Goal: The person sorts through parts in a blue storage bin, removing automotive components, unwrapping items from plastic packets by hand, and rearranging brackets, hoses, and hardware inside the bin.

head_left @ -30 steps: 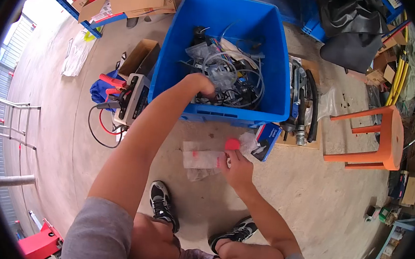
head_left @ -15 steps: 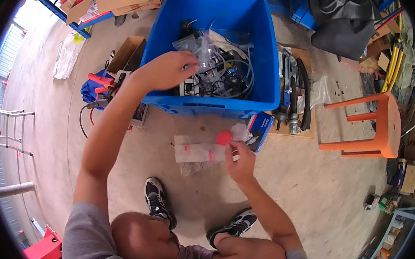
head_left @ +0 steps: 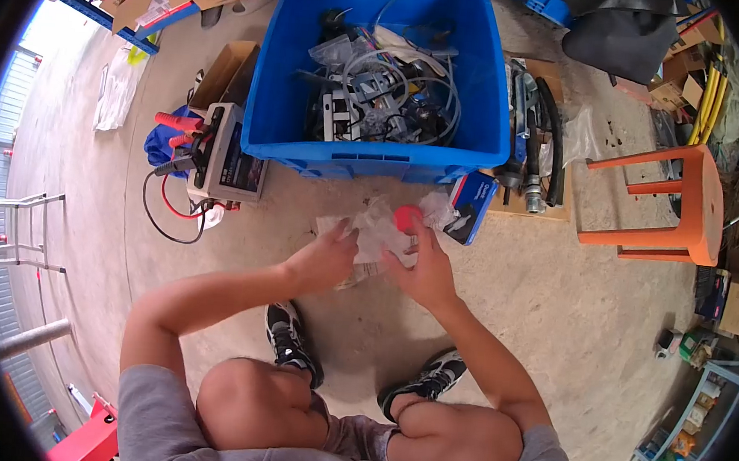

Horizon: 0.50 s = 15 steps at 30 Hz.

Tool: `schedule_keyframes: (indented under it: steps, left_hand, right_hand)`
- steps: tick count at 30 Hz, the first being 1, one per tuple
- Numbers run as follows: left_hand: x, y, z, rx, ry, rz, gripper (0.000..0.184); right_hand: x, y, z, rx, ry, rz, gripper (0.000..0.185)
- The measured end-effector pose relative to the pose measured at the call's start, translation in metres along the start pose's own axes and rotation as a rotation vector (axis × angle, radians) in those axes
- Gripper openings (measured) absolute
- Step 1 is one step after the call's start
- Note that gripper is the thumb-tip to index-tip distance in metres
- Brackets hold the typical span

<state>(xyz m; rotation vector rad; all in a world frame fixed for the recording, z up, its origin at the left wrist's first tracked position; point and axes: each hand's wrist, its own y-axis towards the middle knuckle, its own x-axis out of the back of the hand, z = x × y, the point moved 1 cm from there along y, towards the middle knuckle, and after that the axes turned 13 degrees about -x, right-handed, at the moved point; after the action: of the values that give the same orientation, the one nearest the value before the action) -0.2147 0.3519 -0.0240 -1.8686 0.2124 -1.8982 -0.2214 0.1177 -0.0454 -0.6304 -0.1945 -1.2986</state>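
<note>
A crinkled clear plastic bag (head_left: 375, 233) lies on the floor between my hands, over a flat white wrapper with faint print. My left hand (head_left: 325, 257) is at the bag's left edge, fingers stretched out and slightly apart. On the other side, my right hand (head_left: 425, 273) has its thumb and fingers spread at the bag's right edge. A round red piece (head_left: 405, 217) sits just beyond my right fingertips. Beyond both hands stands a large blue bin (head_left: 375, 155) holding a tangle of clear tubing (head_left: 453, 108), cables, plastic bags and metal parts.
A small blue box (head_left: 475, 205) sits by the bin's right corner. Left of it stands a battery charger (head_left: 225, 156) with red-handled clamps. Hoses (head_left: 534, 148) lie on cardboard to the right, near an orange stool (head_left: 675, 209). My shoes (head_left: 289, 340) are close below.
My left hand has come down from the bin to the floor. My right hand's fingers have spread. Crumpled clear plastic now covers the printed wrapper. The view has shifted slightly.
</note>
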Motion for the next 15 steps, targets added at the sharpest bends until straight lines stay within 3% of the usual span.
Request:
schedule_keyframes:
  steps: [3,5,6,8,12,15]
  left_hand:
    - [-0.066,0.018,0.010,-0.003,0.094,0.064,0.030]
    - [-0.084,0.025,0.019,-0.025,0.067,0.101,0.033]
    - [-0.085,0.024,0.023,-0.030,0.065,0.097,0.033]
    - [-0.086,0.021,0.029,0.048,0.050,-0.055,0.027]
    - [-0.009,0.006,0.045,0.100,-0.247,-0.226,0.018]
    - [0.092,-0.014,0.082,0.158,-0.405,-0.617,0.011]
  right_hand:
    - [-0.017,0.006,-0.037,-0.040,-0.215,-0.056,0.068]
    - [-0.019,0.004,-0.045,0.145,-0.368,-0.207,0.057]
    - [-0.018,0.002,-0.044,0.139,-0.371,-0.208,0.057]
    - [-0.018,0.000,-0.038,0.156,-0.383,-0.121,0.039]
    - [-0.022,0.002,-0.037,0.159,-0.355,-0.124,0.028]
    - [-0.023,0.005,-0.033,0.222,-0.338,-0.139,0.024]
